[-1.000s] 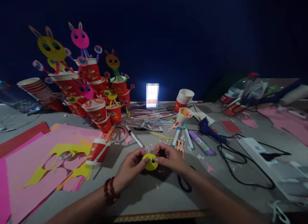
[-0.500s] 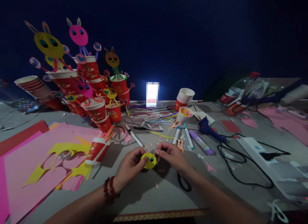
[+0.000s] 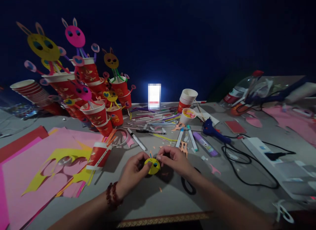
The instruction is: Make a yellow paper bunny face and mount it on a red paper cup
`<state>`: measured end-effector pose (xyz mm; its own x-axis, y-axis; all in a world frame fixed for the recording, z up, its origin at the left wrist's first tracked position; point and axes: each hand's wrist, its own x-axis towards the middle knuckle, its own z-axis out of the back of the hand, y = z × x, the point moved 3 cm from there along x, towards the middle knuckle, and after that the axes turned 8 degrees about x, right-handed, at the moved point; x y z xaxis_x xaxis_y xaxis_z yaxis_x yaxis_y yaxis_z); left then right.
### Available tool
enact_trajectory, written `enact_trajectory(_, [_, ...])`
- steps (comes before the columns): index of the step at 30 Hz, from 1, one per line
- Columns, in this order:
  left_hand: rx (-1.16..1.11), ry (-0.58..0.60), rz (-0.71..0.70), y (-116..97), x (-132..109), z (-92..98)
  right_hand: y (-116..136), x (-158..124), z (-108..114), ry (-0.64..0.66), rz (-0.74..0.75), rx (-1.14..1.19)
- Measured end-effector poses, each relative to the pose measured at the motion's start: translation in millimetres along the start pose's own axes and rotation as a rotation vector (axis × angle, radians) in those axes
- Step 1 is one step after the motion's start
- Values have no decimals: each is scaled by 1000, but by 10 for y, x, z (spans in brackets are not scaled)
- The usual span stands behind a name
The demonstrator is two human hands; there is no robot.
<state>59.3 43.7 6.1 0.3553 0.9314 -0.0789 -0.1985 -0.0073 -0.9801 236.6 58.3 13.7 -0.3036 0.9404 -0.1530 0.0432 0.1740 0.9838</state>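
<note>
A round yellow paper bunny face (image 3: 154,168) with blue eyes is held low over the table at the centre. My left hand (image 3: 138,165) is closed on it, thumb over the front. One narrow ear with a blue middle (image 3: 150,154) stands up from its top edge. At the face's upper right edge, my right hand (image 3: 174,160) pinches, fingertips together; a small paper ear is probably between them, mostly hidden. Beneath my right forearm, a black loop-shaped handle (image 3: 189,187) shows in part.
Finished bunny cups (image 3: 95,112) are stacked at the left, beside coloured paper sheets (image 3: 22,170). Markers (image 3: 137,139) and sticks lie ahead. On the right are a blue glue gun (image 3: 209,126), a purple tube (image 3: 205,144), a power strip (image 3: 261,160) and its black cable.
The camera view has shifted slightly. My right fingertips have come closer to the yellow face's upper right edge, covering the small ear more. My left hand keeps its hold.
</note>
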Motion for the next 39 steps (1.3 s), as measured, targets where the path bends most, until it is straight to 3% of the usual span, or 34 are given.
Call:
enact_trajectory(9, [7,-18,-28,-14,10,13,-8,2,-1,34,-102,129])
enact_trajectory(13, [8,-3,-30,4,11,12,-39,-3,0,-22,-127,141])
enact_trajectory(27, [58,-34,-37,-36,1,8,-7,-4,-19,-49,-122,131])
enact_trajectory(33, [66,-42,-51,9,1,6,-39,-2,3,14,-122,120])
enact_trajectory(39, [64,-44,-57,31,4,-1,-26,-4,-19,-34,-125,147])
